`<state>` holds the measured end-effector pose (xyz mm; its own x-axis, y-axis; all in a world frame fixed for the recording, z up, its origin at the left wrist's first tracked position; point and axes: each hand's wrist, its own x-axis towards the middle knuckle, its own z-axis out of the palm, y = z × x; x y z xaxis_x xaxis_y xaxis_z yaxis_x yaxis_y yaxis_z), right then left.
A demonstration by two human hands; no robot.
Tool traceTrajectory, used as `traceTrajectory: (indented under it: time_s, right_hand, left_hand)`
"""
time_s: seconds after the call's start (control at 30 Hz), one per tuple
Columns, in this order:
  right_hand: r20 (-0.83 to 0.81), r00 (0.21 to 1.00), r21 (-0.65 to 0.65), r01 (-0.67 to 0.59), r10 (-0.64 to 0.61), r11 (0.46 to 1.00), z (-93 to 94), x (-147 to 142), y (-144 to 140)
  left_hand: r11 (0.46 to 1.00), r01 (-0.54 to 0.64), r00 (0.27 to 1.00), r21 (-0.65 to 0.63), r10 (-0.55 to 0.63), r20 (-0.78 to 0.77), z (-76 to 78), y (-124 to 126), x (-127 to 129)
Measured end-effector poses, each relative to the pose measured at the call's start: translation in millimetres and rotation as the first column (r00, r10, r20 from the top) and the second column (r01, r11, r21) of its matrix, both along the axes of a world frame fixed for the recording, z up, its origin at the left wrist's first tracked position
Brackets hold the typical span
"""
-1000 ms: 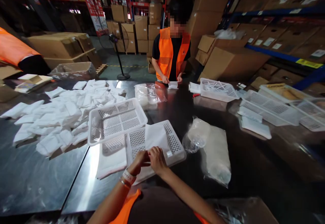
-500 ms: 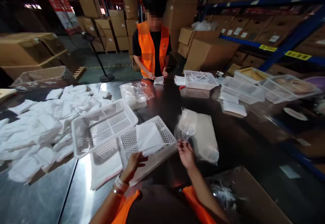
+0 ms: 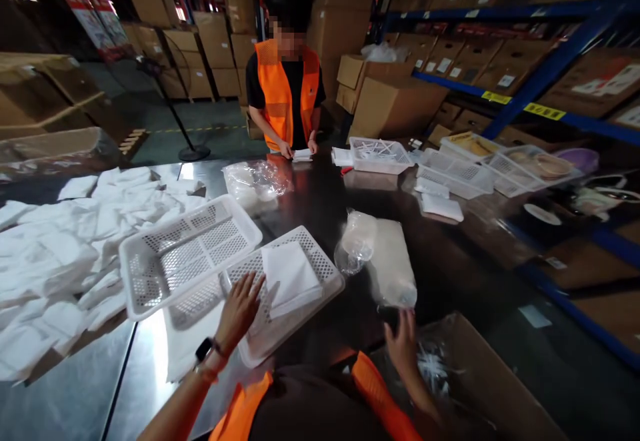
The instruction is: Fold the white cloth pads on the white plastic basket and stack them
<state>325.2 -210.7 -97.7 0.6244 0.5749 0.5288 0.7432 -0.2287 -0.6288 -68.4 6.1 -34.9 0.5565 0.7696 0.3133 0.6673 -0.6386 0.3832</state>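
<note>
Left hand (image 3: 240, 307) flat, fingers spread, on basket (image 3: 327, 274) beside limp, light cloth (image 3: 290, 274); I'd pinch its edge; right hand (image 3: 403, 341) open, empty.

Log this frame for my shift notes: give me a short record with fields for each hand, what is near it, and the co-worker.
left hand: open, flat on the near white basket
basket contents: folded white pouch
second basket: empty, overlapping the first on its left
right hand: open, holding nothing, at the cardboard box beside a clear bag
table left: pile of white pouches
co-worker: orange vest, handling a white piece at the far edge
</note>
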Motion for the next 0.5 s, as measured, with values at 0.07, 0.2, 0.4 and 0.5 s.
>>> traceTrajectory:
  time_s: [0.07,0.2,0.4,0.5]
  right_hand:
    - [0.268,0.922,-0.152,-0.246,0.279,0.957,1.7,-12,53]
    - [0.381,0.487,-0.471,-0.629,0.786,0.619,22.5,-39,165]
    - [0.048,0.388,-0.283,-0.878,0.920,0.385,48.1,-78,215]
    - [-0.237,0.458,-0.121,-0.889,0.857,0.441,62.3,-93,217]
  left_hand:
    - [0.964,0.206,0.965,0.170,-0.172,-0.196,8.3,22,15]
    - [0.837,0.502,0.843,0.217,-0.418,-0.339,14.4,55,42]
    - [0.900,0.419,0.900,0.121,-0.429,0.080,14.5,53,32]
    - [0.968,0.239,0.918,-0.080,-0.198,0.342,26.3,47,27]
